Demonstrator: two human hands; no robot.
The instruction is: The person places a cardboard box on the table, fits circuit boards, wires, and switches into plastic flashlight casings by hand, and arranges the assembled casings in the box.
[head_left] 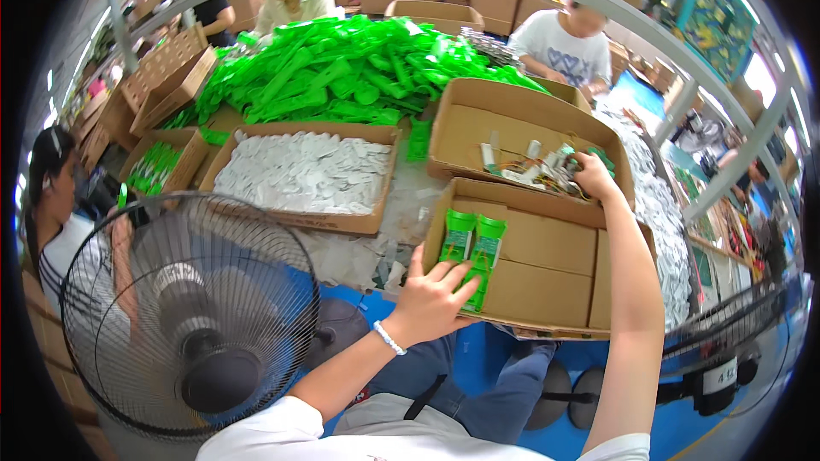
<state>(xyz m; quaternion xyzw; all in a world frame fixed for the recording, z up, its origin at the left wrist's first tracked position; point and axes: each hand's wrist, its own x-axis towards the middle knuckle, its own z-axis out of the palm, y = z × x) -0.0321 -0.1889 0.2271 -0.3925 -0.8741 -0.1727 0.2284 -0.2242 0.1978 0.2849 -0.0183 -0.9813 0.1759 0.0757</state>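
A shallow cardboard box (547, 260) lies right in front of me, with several bright green plastic housings (488, 239) standing in rows at its left end. My left hand (434, 297) reaches over that end, fingers spread and resting on the nearer housings. Behind it a second cardboard box (504, 124) holds a loose heap of small white parts with thin coloured wires (534, 171). My right hand (592, 176) dips into the right of this heap, fingers curled together; what they grip, if anything, is hidden.
A box of flat white pieces (303, 172) stands left, before a large pile of green plastic parts (342, 68). A caged fan (192, 316) takes up the near left; another fan (726, 350) stands right. People work across the table (564, 43) and at the left (64, 213).
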